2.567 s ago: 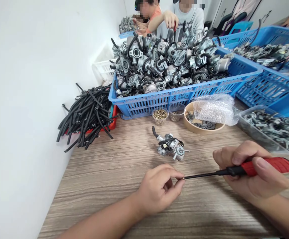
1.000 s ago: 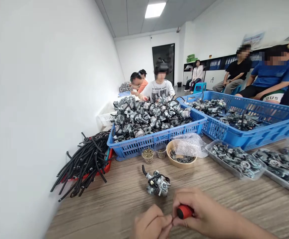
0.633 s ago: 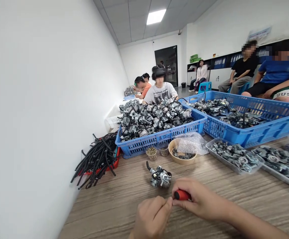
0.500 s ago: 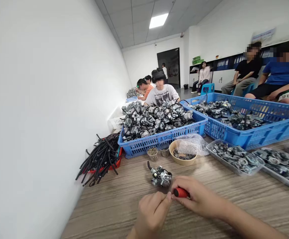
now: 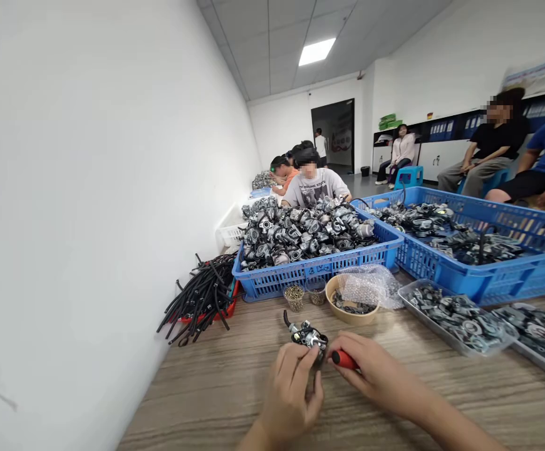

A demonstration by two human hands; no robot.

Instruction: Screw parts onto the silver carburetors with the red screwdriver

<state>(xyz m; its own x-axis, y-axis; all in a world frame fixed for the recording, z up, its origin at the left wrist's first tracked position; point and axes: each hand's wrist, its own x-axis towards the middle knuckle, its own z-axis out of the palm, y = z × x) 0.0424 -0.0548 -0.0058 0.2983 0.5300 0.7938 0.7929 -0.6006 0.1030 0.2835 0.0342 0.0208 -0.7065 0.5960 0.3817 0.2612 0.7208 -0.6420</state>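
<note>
A small metal carburetor-like part (image 5: 306,334) with a short black hose sits on the wooden table in front of me. My left hand (image 5: 294,391) has its fingers closed on the near side of this part, covering some of it. Just to the right, my right hand (image 5: 366,366) is wrapped round a red-handled tool (image 5: 344,359) with a black end. The tool's tip is hidden near the part.
Behind stands a blue crate (image 5: 319,266) of metal parts, with a larger blue crate (image 5: 479,275) at right. Small cups (image 5: 294,298), a round tan bowl (image 5: 353,315), a clear tray (image 5: 460,316) and black hoses (image 5: 202,294) surround the work area. People sit beyond.
My left hand has moved from beside my right fingertips up onto the metal part and now grips it. The whole view has shifted slightly, with the crates lower and further right.
</note>
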